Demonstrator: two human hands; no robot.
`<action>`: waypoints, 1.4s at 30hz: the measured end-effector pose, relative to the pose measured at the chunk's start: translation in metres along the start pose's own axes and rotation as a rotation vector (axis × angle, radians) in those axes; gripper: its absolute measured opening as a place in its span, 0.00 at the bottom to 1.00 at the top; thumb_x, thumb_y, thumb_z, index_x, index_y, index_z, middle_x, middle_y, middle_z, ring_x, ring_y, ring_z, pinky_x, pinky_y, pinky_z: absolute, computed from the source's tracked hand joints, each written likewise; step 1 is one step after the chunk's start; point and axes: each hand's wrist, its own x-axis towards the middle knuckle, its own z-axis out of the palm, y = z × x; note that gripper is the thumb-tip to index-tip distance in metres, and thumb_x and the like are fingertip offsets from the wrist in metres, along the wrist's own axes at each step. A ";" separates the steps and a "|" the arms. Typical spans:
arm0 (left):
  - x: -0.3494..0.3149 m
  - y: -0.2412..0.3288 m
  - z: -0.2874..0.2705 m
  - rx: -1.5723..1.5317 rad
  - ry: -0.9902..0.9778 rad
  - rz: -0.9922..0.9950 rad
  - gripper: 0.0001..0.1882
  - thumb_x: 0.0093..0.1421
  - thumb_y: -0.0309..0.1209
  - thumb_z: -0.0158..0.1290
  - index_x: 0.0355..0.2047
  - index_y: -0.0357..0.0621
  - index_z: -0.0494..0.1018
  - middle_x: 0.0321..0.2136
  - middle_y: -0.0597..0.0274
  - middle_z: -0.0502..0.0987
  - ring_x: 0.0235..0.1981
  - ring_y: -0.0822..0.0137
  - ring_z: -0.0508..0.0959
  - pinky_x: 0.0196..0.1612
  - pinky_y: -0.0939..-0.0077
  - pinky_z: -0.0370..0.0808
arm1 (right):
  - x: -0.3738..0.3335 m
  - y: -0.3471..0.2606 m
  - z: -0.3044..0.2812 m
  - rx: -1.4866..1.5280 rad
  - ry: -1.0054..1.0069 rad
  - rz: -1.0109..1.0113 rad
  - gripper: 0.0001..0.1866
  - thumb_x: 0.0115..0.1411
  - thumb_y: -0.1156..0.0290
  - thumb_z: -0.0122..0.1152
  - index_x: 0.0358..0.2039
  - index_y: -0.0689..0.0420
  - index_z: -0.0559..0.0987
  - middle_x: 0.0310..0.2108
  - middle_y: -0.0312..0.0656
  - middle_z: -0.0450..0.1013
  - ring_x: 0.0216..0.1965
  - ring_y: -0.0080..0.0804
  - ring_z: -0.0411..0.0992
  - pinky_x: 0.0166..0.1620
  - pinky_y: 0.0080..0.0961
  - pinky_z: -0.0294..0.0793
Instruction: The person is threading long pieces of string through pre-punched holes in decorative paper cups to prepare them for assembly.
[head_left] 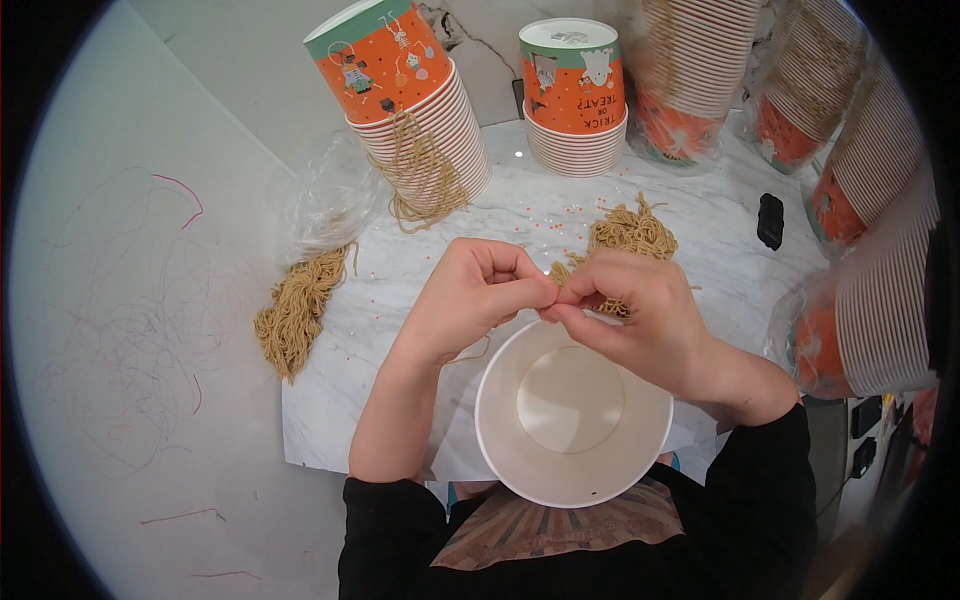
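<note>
My left hand [475,295] and my right hand [645,310] meet fingertip to fingertip over the far rim of a white paper bucket [490,440]. Both are closed in a pinch on a thin tan cord, mostly hidden by the fingers. A loose stretch of that cord [483,350] curves out under my left hand. The bucket stands mouth up close to my body, with a small dark hole by its near rim. Just beyond my right hand lies a bundle of tan cords [635,235], partly covered by that hand.
Another tan cord bundle [300,310] spills from a clear plastic bag [335,200] at left. Upside-down stacks of orange and green paper buckets [380,65] [572,95] stand at the back, cords draped over one. Bagged stacks [690,70] line the right, near a small black object [770,221].
</note>
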 end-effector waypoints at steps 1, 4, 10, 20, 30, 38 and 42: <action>-0.001 0.002 0.001 -0.013 -0.002 0.002 0.04 0.57 0.23 0.59 0.29 0.33 0.80 0.24 0.62 0.82 0.26 0.80 0.79 0.28 0.88 0.70 | 0.000 -0.001 0.000 0.000 0.000 0.000 0.07 0.55 0.72 0.71 0.30 0.59 0.81 0.27 0.42 0.78 0.29 0.38 0.79 0.32 0.30 0.78; -0.002 0.004 0.002 -0.030 -0.033 0.001 0.04 0.58 0.23 0.58 0.31 0.32 0.79 0.25 0.60 0.82 0.29 0.77 0.81 0.34 0.86 0.74 | 0.001 -0.003 -0.003 0.020 -0.007 0.033 0.06 0.54 0.73 0.71 0.30 0.59 0.81 0.28 0.42 0.77 0.30 0.38 0.79 0.33 0.30 0.77; 0.003 -0.012 -0.003 -0.037 -0.106 0.065 0.04 0.58 0.23 0.58 0.32 0.34 0.77 0.29 0.64 0.81 0.31 0.80 0.79 0.35 0.87 0.74 | 0.003 0.000 -0.003 -0.004 -0.023 -0.048 0.07 0.52 0.76 0.69 0.31 0.59 0.78 0.28 0.42 0.76 0.30 0.39 0.78 0.34 0.32 0.76; 0.004 -0.010 -0.002 -0.017 -0.017 0.068 0.04 0.57 0.20 0.59 0.32 0.38 0.75 0.30 0.68 0.79 0.29 0.84 0.76 0.32 0.90 0.70 | 0.003 0.004 0.002 -0.118 -0.002 -0.180 0.10 0.52 0.80 0.66 0.34 0.60 0.75 0.31 0.43 0.73 0.34 0.43 0.75 0.35 0.36 0.74; 0.004 -0.010 0.000 -0.043 -0.067 0.051 0.04 0.57 0.18 0.57 0.34 0.35 0.76 0.29 0.68 0.79 0.29 0.85 0.76 0.31 0.90 0.71 | 0.002 0.004 0.006 -0.339 0.012 -0.332 0.11 0.49 0.79 0.66 0.33 0.60 0.74 0.30 0.42 0.70 0.31 0.42 0.72 0.35 0.36 0.74; 0.003 -0.016 0.019 0.012 0.158 0.259 0.05 0.57 0.16 0.56 0.34 0.34 0.77 0.31 0.68 0.79 0.28 0.86 0.74 0.29 0.91 0.68 | 0.006 0.004 0.004 -0.275 0.126 -0.316 0.10 0.52 0.81 0.65 0.34 0.60 0.74 0.30 0.42 0.70 0.32 0.43 0.72 0.34 0.35 0.73; 0.003 -0.017 0.029 -0.005 0.262 0.374 0.05 0.58 0.18 0.57 0.35 0.33 0.78 0.31 0.66 0.80 0.25 0.87 0.72 0.27 0.91 0.67 | 0.008 0.006 -0.001 -0.197 0.104 -0.285 0.10 0.54 0.82 0.64 0.36 0.60 0.73 0.31 0.43 0.71 0.32 0.43 0.73 0.33 0.34 0.73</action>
